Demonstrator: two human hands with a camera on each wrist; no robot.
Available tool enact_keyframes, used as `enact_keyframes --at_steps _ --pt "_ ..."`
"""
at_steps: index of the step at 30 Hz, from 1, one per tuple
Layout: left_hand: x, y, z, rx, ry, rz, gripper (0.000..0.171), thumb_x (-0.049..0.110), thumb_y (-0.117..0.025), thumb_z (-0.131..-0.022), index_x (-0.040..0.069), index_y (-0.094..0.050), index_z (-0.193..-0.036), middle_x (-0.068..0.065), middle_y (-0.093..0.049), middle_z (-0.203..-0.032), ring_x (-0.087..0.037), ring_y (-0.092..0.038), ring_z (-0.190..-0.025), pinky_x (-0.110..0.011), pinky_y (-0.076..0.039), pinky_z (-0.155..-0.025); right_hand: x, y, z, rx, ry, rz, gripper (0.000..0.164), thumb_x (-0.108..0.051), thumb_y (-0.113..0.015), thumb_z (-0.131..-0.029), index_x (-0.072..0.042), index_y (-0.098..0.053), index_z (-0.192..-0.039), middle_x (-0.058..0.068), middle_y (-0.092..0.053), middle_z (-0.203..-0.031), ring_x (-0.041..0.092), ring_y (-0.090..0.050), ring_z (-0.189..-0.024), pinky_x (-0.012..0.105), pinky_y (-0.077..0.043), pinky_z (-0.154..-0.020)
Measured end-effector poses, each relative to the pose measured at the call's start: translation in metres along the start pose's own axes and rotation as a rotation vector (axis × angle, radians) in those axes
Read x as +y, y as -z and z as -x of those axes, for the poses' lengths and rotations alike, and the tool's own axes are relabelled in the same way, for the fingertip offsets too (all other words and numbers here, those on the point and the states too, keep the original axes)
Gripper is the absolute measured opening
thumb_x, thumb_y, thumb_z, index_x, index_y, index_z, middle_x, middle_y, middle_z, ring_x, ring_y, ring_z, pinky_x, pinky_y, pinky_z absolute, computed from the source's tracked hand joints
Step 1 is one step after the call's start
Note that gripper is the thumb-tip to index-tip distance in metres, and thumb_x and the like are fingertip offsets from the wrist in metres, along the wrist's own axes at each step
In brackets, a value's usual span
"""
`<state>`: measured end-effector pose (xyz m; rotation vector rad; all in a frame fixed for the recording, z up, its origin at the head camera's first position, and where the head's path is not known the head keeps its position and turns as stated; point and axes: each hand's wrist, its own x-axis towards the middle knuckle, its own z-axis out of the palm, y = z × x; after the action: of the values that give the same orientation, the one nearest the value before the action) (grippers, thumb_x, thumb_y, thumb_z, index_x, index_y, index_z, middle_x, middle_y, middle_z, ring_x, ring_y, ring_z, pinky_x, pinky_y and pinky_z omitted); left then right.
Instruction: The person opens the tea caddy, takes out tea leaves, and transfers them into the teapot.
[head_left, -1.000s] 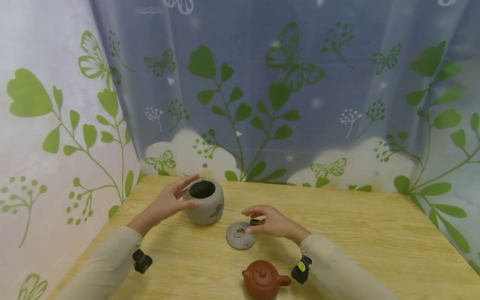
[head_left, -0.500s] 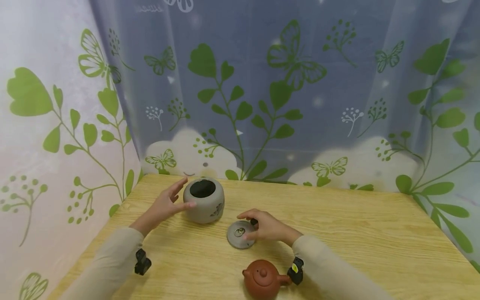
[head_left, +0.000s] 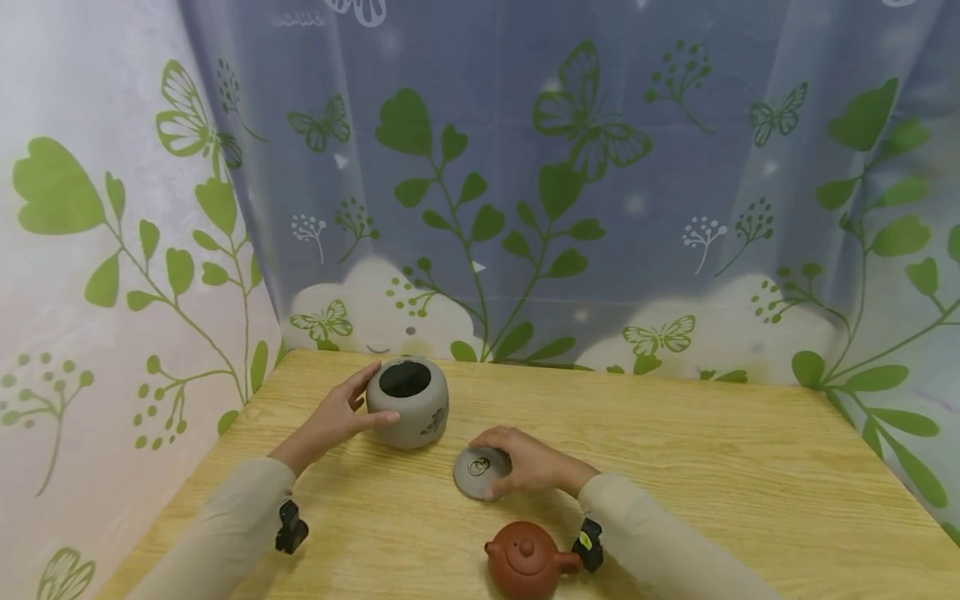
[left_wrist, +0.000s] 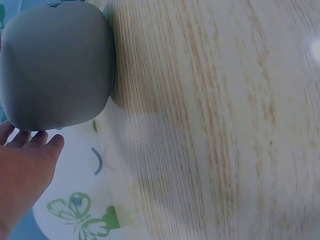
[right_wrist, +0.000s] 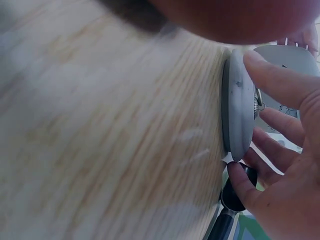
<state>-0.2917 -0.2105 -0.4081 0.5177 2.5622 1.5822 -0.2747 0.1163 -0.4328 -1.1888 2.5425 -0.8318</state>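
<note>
A grey jar with a dark open mouth stands on the table, back left. My left hand holds its left side, thumb on the front and fingers farther back. In the left wrist view, the fingertips lie at the jar's edge. To the right of the jar lies its round grey lid, with a metal ring on top. My right hand grips the lid's edge between thumb and fingers. Beneath the little finger, a black object with a rounded head and a handle shows in the right wrist view.
A reddish-brown clay teapot stands in front of the lid, its handle close to the camera on my right wrist. Printed curtains hang along the back and left of the wooden table.
My right hand has moved left and lower onto the lid, covering the black object in the head view. The left hand has shifted slightly against the jar; jar and teapot stay put.
</note>
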Motion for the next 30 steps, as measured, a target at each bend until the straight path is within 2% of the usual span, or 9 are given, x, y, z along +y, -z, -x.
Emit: enact_keyframes --at_steps 5,11,15,23,30 --pt "-0.0051 -0.0012 -0.0013 0.007 0.000 0.026 0.094 0.027 -0.076 -0.084 0.011 -0.017 -0.154 -0.014 -0.015 -0.159 -0.036 -0.013 -0.145 -0.055 -0.015 -0.115 -0.0010 -0.0010 -0.0004 -0.011 0.022 0.046 0.067 -0.022 -0.083 -0.077 -0.003 -0.053 -0.134 0.011 -0.053 -0.135 0.030 -0.048 -0.124 0.040 -0.042 -0.101" --pt "-0.0069 -0.0023 -0.0016 0.016 -0.006 0.024 0.094 0.028 -0.077 -0.083 0.011 -0.018 -0.154 -0.015 -0.016 -0.159 -0.037 -0.015 -0.145 -0.055 -0.017 -0.115 -0.0021 -0.0015 0.0004 -0.021 0.042 0.024 0.065 -0.017 -0.082 -0.077 -0.003 -0.053 -0.134 0.011 -0.053 -0.135 0.028 -0.049 -0.125 0.037 -0.042 -0.102" --pt "-0.0063 -0.0022 -0.0024 0.019 -0.012 0.032 0.093 0.027 -0.077 -0.083 0.010 -0.019 -0.154 -0.015 -0.016 -0.159 -0.037 -0.015 -0.145 -0.055 -0.017 -0.115 -0.0007 -0.0027 0.0008 -0.041 0.054 0.013 0.070 -0.020 -0.082 -0.077 -0.002 -0.050 -0.136 0.012 -0.050 -0.138 0.029 -0.046 -0.128 0.037 -0.041 -0.104" --pt "-0.0061 -0.0018 -0.0038 0.016 -0.014 0.029 0.094 0.028 -0.077 -0.082 0.011 -0.019 -0.154 -0.015 -0.017 -0.158 -0.037 -0.015 -0.145 -0.055 -0.017 -0.115 0.0025 -0.0061 0.0008 -0.077 0.015 0.034 0.082 -0.030 -0.082 -0.077 -0.002 -0.042 -0.143 0.016 -0.041 -0.146 0.034 -0.039 -0.134 0.040 -0.042 -0.102" --pt "-0.0056 -0.0026 -0.0038 0.015 0.000 0.036 0.095 0.027 -0.078 -0.082 0.011 -0.018 -0.154 -0.015 -0.016 -0.159 -0.037 -0.017 -0.145 -0.055 -0.018 -0.115 0.0070 -0.0094 -0.0008 -0.069 0.001 0.014 0.082 -0.030 -0.083 -0.076 -0.003 -0.043 -0.143 0.014 -0.043 -0.145 0.031 -0.040 -0.134 0.038 -0.043 -0.102"
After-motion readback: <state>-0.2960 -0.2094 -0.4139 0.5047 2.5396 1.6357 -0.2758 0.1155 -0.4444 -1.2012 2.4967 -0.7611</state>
